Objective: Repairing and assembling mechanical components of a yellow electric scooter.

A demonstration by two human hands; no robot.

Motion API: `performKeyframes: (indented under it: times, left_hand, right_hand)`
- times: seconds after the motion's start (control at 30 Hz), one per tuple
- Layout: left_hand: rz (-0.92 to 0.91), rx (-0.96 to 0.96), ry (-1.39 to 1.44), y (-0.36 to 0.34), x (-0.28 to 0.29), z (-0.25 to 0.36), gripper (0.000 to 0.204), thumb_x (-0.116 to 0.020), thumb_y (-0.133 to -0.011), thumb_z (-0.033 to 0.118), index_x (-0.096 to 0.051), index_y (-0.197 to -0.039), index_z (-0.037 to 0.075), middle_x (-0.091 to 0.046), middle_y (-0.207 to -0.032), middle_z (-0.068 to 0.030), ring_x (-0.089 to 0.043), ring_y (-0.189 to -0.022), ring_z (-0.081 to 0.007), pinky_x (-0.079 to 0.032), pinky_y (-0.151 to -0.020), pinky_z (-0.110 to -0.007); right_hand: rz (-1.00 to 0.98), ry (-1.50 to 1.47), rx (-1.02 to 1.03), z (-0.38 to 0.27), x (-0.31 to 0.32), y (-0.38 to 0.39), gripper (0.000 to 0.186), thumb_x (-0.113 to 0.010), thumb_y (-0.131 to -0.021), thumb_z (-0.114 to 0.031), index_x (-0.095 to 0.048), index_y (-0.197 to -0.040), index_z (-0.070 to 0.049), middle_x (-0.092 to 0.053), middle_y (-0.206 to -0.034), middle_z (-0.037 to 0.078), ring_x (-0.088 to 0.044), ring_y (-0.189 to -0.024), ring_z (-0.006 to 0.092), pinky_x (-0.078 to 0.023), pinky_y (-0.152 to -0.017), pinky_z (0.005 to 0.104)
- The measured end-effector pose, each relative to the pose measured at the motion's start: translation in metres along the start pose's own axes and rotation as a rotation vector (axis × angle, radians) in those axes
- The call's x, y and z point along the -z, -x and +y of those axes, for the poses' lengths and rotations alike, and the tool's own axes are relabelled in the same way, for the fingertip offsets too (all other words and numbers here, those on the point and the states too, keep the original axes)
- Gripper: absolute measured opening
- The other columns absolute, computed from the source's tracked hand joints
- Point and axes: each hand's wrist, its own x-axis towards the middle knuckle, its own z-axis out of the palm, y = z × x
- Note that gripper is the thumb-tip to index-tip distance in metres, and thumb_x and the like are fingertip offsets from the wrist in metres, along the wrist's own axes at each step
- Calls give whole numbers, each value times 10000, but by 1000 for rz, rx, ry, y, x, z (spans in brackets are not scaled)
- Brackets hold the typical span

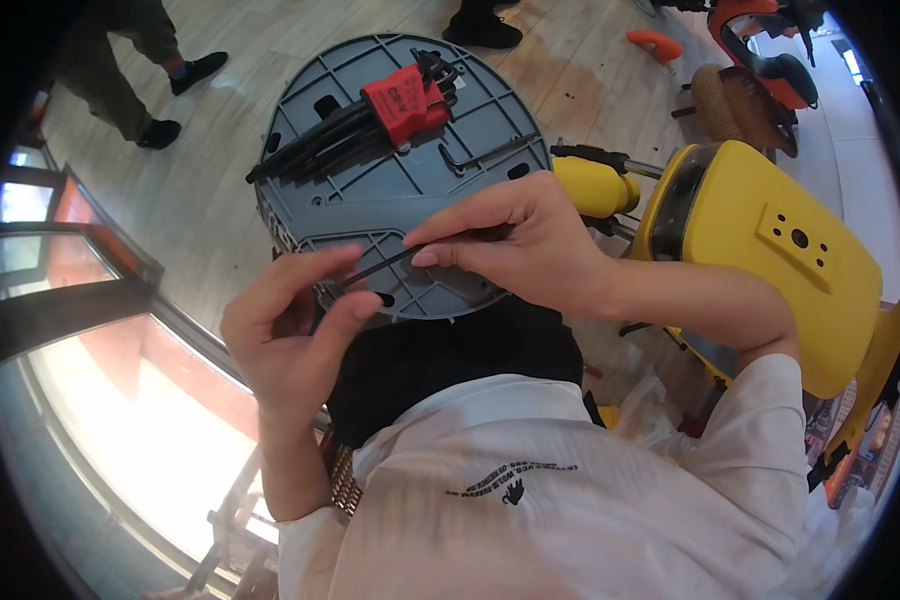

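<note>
A grey ribbed plastic panel point(370, 70) lies in front of me, over my lap. Above its near left edge, my right hand point(530, 250) pinches a thin black hex key point(385, 265) between thumb and fingers. The key slants down to the left, toward my left hand point(290, 325). There, curled fingers hold a small metal part point(327, 292), mostly hidden; thumb and forefinger are spread around the key's end. On the panel rests a red holder point(410, 108) full of black hex keys point(315, 145). Right of it lies a loose L-shaped hex key point(490, 152).
At right stands a yellow piece of equipment point(770, 260) with metal rods and a yellow cylinder point(595, 188). A brown wicker stool point(725, 105) and an orange-red scooter point(780, 65) are farther back. Another person's shoes point(198, 72) show at upper left. Glass panes point(120, 400) line the left.
</note>
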Motion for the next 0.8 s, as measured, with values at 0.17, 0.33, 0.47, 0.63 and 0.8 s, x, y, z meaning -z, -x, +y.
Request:
performKeyframes:
  times: [0.17,0.33,0.47,0.63,0.8]
  left_hand:
    - [-2,34,-325,1,9,13,132,-851,-837,7,-794,-955,-9,-718,-794,-43,-571,-645,-56,-343,-545,-204]
    - [11,-15,-385,4,11,13,108,-842,-834,-12,-794,-930,-1,-696,-750,-23,-529,-607,-53,-337,-530,-211]
    - [3,-40,-399,7,11,12,110,-846,-809,-22,-785,-896,8,-690,-737,-26,-551,-613,-73,-349,-531,-221]
    - [-44,-123,-526,10,9,22,142,-867,-752,-11,-773,-852,23,-696,-740,-55,-586,-608,-146,-399,-529,-277]
    - [-122,-223,-638,18,4,34,171,-865,-716,-21,-752,-828,42,-701,-751,-74,-594,-598,-210,-437,-531,-327]
  right_hand:
    - [-65,118,52,0,3,-4,176,-835,-845,-34,-820,-1021,-34,-805,-910,94,-753,-819,124,-583,-778,246]
    - [-231,252,191,1,14,-12,248,-811,-822,7,-817,-1060,-61,-794,-938,115,-763,-840,218,-598,-766,295]
    - [-267,383,384,0,18,-13,216,-745,-826,-48,-800,-1035,-52,-770,-950,117,-729,-878,318,-585,-793,382]
    - [-302,516,529,2,19,-13,261,-711,-793,-21,-783,-1045,-25,-758,-991,118,-729,-914,309,-591,-804,394]
    - [-338,651,759,1,22,-10,326,-732,-771,-20,-731,-1095,19,-724,-1017,119,-715,-844,265,-592,-668,360]
